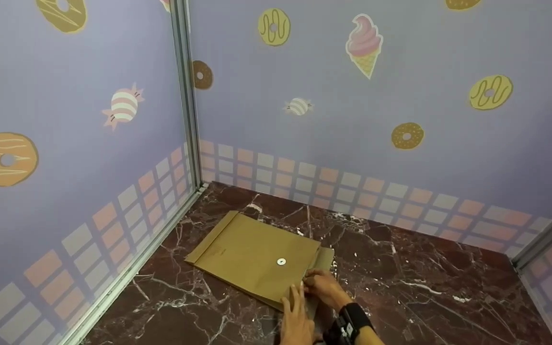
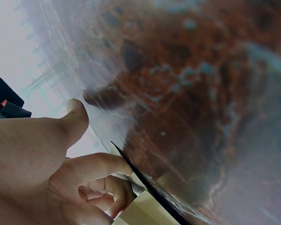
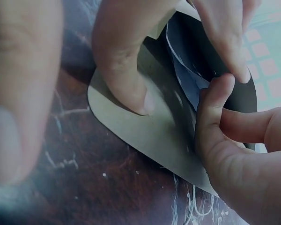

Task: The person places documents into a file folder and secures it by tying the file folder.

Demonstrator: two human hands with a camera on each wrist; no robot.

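A brown paper envelope (image 1: 257, 254) with a round white button lies flat on the marbled surface. Its flap (image 3: 131, 108) is folded out, and the mouth looks dark inside in the right wrist view. My left hand (image 1: 297, 318) touches the envelope's near right corner with extended fingers. In the left wrist view the thumb of my left hand (image 2: 61, 168) stands apart from the paper. My right hand (image 1: 325, 287) pinches at the mouth edge beside it, with bent fingers (image 3: 213, 103). A bluish-white edge shows in the mouth; what it belongs to is unclear.
Dark red marbled tabletop (image 1: 400, 297) lies under everything. A purple left wall (image 1: 74, 191) and a back wall (image 1: 333, 129) with sweet and doughnut pictures enclose it. A black band (image 1: 352, 321) circles my right wrist. Thin white string (image 3: 201, 206) hangs near the flap.
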